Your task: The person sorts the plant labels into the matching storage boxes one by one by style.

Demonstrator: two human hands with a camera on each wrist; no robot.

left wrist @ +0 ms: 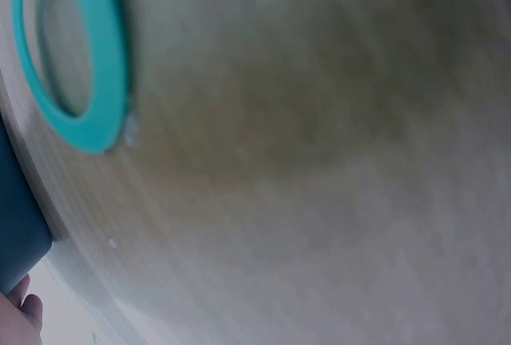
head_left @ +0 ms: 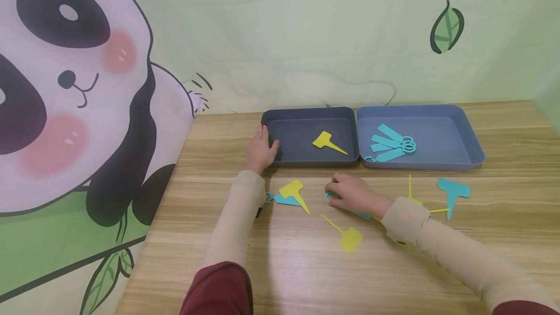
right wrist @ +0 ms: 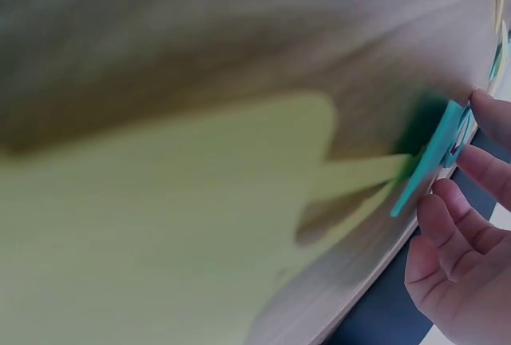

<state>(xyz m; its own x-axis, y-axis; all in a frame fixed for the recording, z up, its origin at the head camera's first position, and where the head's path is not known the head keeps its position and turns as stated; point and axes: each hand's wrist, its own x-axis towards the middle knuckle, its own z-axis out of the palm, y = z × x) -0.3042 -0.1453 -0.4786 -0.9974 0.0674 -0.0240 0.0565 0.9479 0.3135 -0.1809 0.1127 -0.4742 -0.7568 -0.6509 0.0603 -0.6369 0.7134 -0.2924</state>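
My right hand point(head_left: 354, 193) pinches a teal plant tag with a ring end point(right wrist: 431, 157) between thumb and fingers, low over the table. A yellow T-shaped plant label point(right wrist: 176, 225) lies close beneath that wrist. My left hand point(head_left: 260, 150) rests at the left front corner of the dark tray point(head_left: 297, 163), fingers along its side and thumb at the rim. Inside the dark tray is one yellow T-shaped label point(head_left: 324, 141). Several teal ring tags point(head_left: 387, 144) lie in the blue tray point(head_left: 450, 135).
Between the arms, a yellow label point(head_left: 292, 188) overlaps a teal ring tag point(head_left: 286, 200); another yellow label point(head_left: 351, 240) lies nearer. To the right are a teal T-shaped label point(head_left: 453, 189) and yellow labels partly hidden by the right forearm. A panda-printed wall covering point(head_left: 280, 38) stands behind.
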